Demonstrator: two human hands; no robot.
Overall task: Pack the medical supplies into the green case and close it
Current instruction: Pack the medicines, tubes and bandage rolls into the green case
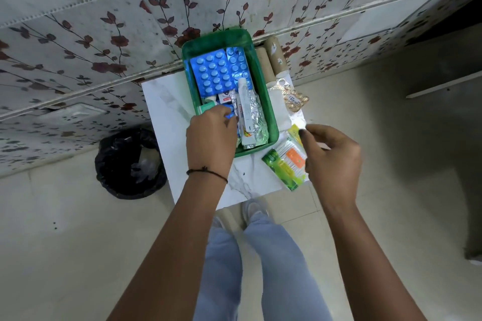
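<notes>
On the small white marbled bench [167,109], against the flowered wall, sits the open green plastic case [271,122], long side running away from me. Inside: a big blue blister sheet of pills [211,73] lying flat at the far end, a second blue strip [238,62] beside it, a white ointment tube [243,112] lengthwise over crumpled silver foil strips [257,114] at the near end. No lid visible from here.

My left hand [211,135] is down in the near left corner of the case, fingers curled on a small blue item [230,113]; grip looks closed on it, likely pressing it flat so more fits. My right hand [331,156] hovers over the green and yellow packets with an orange label [287,164] lying just right of the case on the bench edge; fingers part bent, thumb apart, nothing held, probably the next pick.

Still outside: gold foil blister strip [296,98] on white gauze pads [280,109] right of the case, two brown cardboard rolls [272,57] at the far right against the wall. The case is already crowded near end, so the packets would probably need to go flat on top. Packets overhang the bench edge, could slip. Black bin bag [127,164] on the floor left, clear of everything.
</notes>
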